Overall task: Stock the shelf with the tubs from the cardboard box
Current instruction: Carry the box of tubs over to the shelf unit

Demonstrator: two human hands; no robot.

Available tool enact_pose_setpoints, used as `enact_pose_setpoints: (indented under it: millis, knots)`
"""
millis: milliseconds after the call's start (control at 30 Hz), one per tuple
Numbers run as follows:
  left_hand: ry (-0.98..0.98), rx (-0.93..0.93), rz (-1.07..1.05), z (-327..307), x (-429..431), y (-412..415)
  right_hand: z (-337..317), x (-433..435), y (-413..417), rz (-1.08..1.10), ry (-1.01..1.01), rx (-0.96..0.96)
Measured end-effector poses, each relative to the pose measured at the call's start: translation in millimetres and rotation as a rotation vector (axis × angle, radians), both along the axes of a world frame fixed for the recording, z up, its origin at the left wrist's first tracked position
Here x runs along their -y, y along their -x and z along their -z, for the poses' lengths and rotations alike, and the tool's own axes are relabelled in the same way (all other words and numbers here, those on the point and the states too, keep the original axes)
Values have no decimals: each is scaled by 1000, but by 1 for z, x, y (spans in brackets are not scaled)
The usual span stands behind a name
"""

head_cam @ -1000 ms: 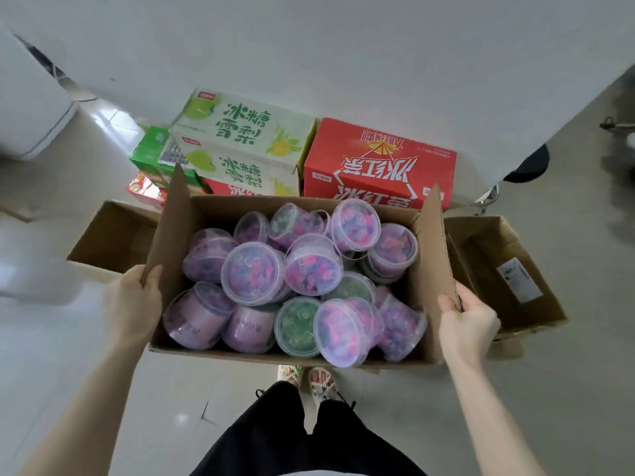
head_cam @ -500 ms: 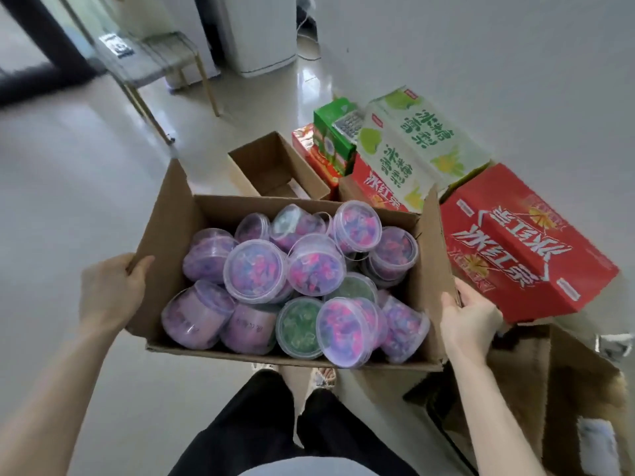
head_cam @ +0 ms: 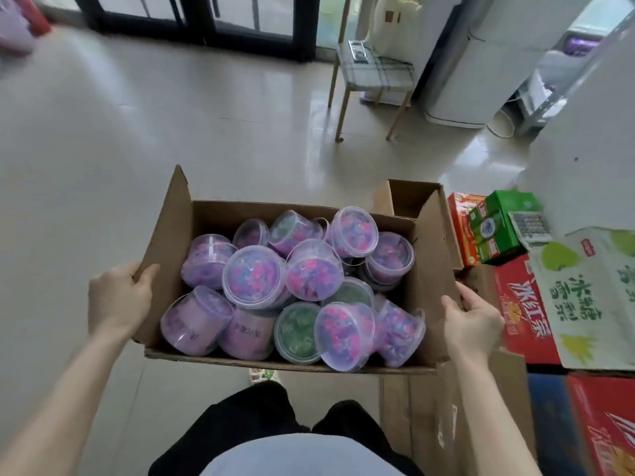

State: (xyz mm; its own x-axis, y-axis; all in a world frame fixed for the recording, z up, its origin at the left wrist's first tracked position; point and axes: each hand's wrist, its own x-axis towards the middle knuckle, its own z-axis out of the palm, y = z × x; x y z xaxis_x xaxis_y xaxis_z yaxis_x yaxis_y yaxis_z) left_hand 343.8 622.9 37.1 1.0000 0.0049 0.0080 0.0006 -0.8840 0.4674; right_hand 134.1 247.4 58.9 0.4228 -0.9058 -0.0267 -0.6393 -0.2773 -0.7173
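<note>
- Head view: left hand [head_cam: 118, 298] and right hand [head_cam: 472, 324] grip opposite walls of a cardboard box [head_cam: 213, 218].
- Tubs [head_cam: 254, 276] (mostly purple, some green) fill it, above the floor [head_cam: 103, 149].

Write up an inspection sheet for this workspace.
Surface: glossy pale floor tiles.
Job's things: cardboard box held off the floor, piled with lidded tubs, mostly purple, some green; no shelf seen.
Clutter: stacked drink cartons at right; an open box beside them.
Hands: left hand grips the box's left flap; right hand grips its right side.
Cables: pale cord looped by the white appliance.
Surroundings: plaid-seated chair, dark-framed glass doors.
</note>
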Motion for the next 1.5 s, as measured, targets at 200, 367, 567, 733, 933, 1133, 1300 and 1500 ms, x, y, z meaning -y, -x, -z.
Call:
enact_pose_setpoints:
  millis: [200, 367, 567, 733, 933, 1133, 1300, 1500]
  knots:
    - [27, -20, -250, -2, -91, -40, 10, -50, -121, -218, -18, 81]
    - [42, -40, -465, -3, -143, -60, 8, -87, -230, -383, -79, 119]
    - [36, -70, -696, 7, -195, -103, 24, -139, -372, -573, -91, 58]
    - [19, -88, -871, 1, -231, -150, 23, -194, -491, -690, -185, 33]
    - [1, -61, -1045, -8, -284, -197, 21, -281, -617, -956, -254, -9]
    - [27, -65, -1206, 0, -357, -240, 30, -400, -728, -1059, -276, 15]
    - [12, -107, -1268, 4, -432, -277, 34, -495, -791, -1086, -246, -15]
    - [2, -115, -1354, 4, -530, -340, 33, -615, -875, -1186, -239, -44]
